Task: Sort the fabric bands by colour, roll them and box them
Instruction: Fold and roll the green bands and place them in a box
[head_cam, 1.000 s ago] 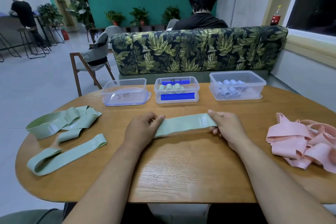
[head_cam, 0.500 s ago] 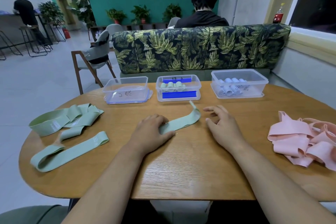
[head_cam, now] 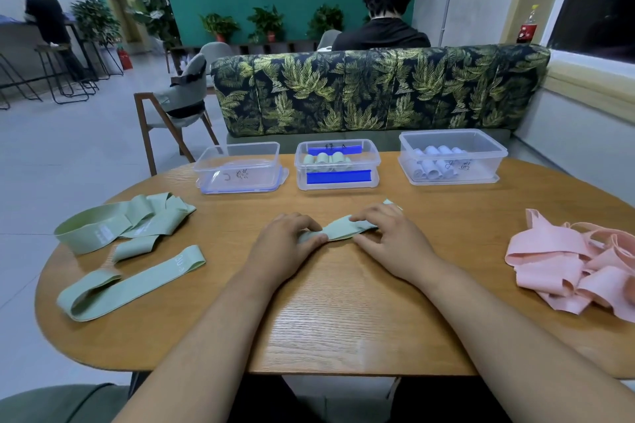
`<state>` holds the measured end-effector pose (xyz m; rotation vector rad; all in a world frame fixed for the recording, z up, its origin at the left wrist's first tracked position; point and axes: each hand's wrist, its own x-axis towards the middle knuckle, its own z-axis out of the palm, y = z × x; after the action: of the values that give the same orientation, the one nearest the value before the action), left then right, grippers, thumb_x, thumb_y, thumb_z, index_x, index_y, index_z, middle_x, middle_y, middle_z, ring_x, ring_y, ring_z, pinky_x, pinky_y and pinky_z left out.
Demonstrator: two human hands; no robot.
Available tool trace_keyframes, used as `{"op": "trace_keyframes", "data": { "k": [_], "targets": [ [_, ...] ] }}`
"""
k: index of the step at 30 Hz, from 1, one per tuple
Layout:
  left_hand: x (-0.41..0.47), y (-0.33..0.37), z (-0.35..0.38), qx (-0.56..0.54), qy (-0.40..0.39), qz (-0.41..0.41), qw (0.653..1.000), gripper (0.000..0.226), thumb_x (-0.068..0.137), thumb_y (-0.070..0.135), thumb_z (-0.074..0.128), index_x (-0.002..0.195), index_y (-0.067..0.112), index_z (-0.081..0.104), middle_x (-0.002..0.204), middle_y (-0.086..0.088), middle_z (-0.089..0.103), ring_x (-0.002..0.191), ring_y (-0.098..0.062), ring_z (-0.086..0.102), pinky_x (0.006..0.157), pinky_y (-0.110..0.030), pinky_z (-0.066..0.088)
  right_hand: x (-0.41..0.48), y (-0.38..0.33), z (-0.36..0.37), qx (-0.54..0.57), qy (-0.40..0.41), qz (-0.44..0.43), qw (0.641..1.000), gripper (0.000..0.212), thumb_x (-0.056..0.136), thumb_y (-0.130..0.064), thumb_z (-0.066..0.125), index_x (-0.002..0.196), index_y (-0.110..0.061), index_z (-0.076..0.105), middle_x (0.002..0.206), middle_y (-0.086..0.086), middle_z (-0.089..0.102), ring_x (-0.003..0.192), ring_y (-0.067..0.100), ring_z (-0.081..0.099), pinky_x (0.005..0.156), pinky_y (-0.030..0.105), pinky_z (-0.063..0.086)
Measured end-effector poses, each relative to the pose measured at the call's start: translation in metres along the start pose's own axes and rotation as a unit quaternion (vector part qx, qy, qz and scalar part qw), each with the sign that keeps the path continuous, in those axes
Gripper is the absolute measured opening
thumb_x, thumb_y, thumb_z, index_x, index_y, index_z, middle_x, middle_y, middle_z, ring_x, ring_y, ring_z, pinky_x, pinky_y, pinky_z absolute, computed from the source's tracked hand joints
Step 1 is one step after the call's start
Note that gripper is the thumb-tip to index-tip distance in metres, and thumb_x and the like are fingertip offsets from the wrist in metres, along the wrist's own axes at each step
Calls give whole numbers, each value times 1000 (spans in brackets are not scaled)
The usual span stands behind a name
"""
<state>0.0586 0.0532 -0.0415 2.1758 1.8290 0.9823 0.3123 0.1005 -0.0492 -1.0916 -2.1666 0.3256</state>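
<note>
A pale green fabric band (head_cam: 340, 229) lies across the middle of the wooden table (head_cam: 343, 312). My left hand (head_cam: 285, 245) grips its left end with curled fingers. My right hand (head_cam: 390, 239) holds the right part, fingers bent over the top and thumb at the near edge; the band's far tip pokes out behind it. Loose green bands (head_cam: 120, 223) are piled at the left, with one long green band (head_cam: 130, 282) in front. A heap of pink bands (head_cam: 577, 264) lies at the right.
Three clear boxes stand along the far edge: a left box (head_cam: 240, 168) with no rolls, a middle box (head_cam: 338, 165) with green rolls, a right box (head_cam: 452, 158) with pale rolls. A leaf-print sofa (head_cam: 378, 89) backs the table, with a person seated beyond.
The band was stretched flat between both hands. My right hand let go and the free end sprang up. Now my right hand is back on the band, closer to my left.
</note>
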Motion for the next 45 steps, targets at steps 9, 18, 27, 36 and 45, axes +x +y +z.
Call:
{"op": "trace_keyframes", "data": {
  "k": [9,18,27,36,45],
  "targets": [
    [-5,14,-6,-131,30,-31,990,9,102,40,67,96,33,71,92,20,73,93,-4,66,86,-33,53,20,-15,16,-50,35,78,995,49,91,-48,68,138,-37,60,134,-17,60,129,8,50,104,35,41],
    [-1,22,-10,-178,71,-126,973,25,112,43,42,96,25,50,82,2,71,75,-10,75,74,-39,53,21,7,5,-25,17,214,976,70,84,-47,72,149,-38,47,147,-10,53,137,19,48,113,43,41],
    [3,-3,-34,-291,264,-263,881,35,111,47,35,98,18,50,91,-1,63,94,-32,70,82,-45,53,19,15,-2,52,40,267,961,68,82,-19,64,147,-31,50,140,-9,57,132,15,53,111,42,46],
    [-4,12,-18,-317,110,-43,941,13,112,31,50,116,25,61,110,3,68,101,-17,71,88,-34,55,9,7,2,-10,32,95,995,55,82,-28,66,135,-42,60,136,-19,57,129,11,49,108,41,44],
    [-4,4,-11,-261,34,-88,961,12,107,32,61,118,34,59,116,12,68,103,-3,67,83,-33,57,16,-12,7,-83,13,32,996,40,98,-34,61,138,-37,62,110,-19,73,107,10,64,102,38,47]
  ]
}}
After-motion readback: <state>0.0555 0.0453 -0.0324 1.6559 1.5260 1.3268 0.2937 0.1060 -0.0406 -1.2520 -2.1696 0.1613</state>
